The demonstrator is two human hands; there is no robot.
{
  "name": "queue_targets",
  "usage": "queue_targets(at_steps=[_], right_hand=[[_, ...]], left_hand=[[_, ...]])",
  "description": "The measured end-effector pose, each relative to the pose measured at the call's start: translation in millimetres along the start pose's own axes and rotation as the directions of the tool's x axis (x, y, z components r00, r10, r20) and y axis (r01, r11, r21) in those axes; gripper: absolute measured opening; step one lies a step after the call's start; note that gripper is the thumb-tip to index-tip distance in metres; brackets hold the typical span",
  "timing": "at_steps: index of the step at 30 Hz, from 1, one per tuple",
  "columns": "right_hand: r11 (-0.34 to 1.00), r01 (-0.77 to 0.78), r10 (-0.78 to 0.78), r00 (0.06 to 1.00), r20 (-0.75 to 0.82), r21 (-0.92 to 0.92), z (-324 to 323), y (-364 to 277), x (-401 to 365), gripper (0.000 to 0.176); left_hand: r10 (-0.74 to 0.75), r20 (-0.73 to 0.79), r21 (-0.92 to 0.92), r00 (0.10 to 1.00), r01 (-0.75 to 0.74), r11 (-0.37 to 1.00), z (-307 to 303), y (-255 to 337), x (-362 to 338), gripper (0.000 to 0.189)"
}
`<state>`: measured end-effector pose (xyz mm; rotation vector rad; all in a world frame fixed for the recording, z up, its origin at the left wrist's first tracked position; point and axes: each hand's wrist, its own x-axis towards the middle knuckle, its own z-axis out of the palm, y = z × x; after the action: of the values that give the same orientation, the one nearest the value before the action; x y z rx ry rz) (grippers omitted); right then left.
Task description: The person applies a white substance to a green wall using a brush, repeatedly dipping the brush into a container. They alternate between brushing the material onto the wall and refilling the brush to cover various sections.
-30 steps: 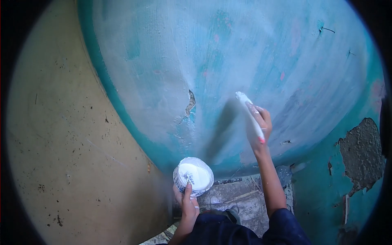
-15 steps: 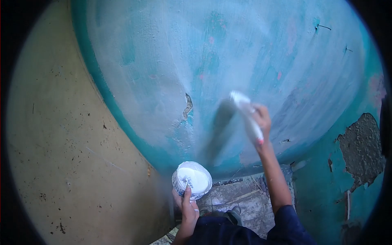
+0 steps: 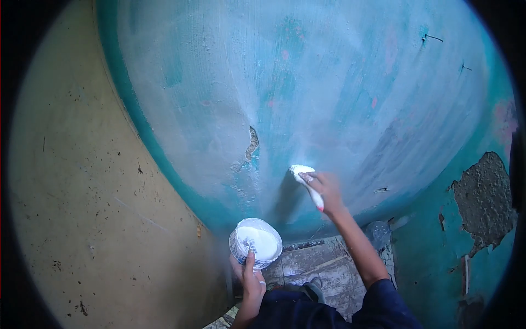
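Note:
My left hand grips a round tub of white paint at the bottom centre, thumb over its rim and fingers under it. My right hand is closed round the handle of a white-coated brush with a red tip at its lower end. The brush head lies at the lower part of the turquoise wall, which bears streaky white paint; whether the bristles touch the wall is hard to tell. A chipped patch shows to the left of the brush.
A beige wall with dark specks stands at the left. At the right, the turquoise side wall has a bare grey patch. Two wires stick out at the upper right. Below lies a dirty floor with a clear plastic item.
My right hand has moved the brush down and to the left along the wall. The tub in my left hand has shifted very slightly left.

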<state>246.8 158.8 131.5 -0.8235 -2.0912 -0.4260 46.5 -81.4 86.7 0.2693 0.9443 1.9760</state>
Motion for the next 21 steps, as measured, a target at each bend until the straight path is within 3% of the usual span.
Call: queue_targets(at_steps=[1,3,5,8,10,14,21], right_hand=[[0.996,-0.028,0.022,0.997,0.068,0.080,-1.9,10.9,4.2,0.036],[0.993,0.113,-0.111,0.993,-0.028,0.040,-38.1,25.4,53.9,0.034],[0.995,0.099,-0.103,0.977,-0.188,-0.032,-81.8,30.2,106.1,0.031],[0.999,-0.050,0.051,0.956,-0.289,0.008,-133.1,15.4,166.7,0.029],[1.000,0.004,-0.014,0.921,-0.389,-0.026,-134.7,14.0,180.0,0.034],[0.964,0.070,-0.147,0.943,-0.299,-0.255,-80.9,15.1,125.0,0.048],[0.997,0.072,-0.072,0.997,0.012,-0.026,-1.5,-10.5,-4.2,0.038]], left_hand=[[-0.002,-0.004,0.004,1.000,0.002,1.000,1.1,1.6,-1.1,0.061],[-0.012,0.002,0.024,1.000,0.012,1.000,-0.3,2.7,-2.0,0.061],[-0.023,0.002,0.046,1.000,0.023,0.999,-2.1,2.5,-2.8,0.062],[-0.031,-0.008,0.054,0.999,0.032,0.998,-4.6,2.1,-4.3,0.062],[-0.031,0.005,0.078,1.000,0.031,0.997,-3.5,3.0,-4.9,0.062],[-0.002,0.016,0.070,1.000,0.001,0.998,-8.3,-1.8,-2.4,0.061],[-0.027,-0.020,0.027,0.999,0.028,0.999,3.6,6.7,-5.5,0.060]])
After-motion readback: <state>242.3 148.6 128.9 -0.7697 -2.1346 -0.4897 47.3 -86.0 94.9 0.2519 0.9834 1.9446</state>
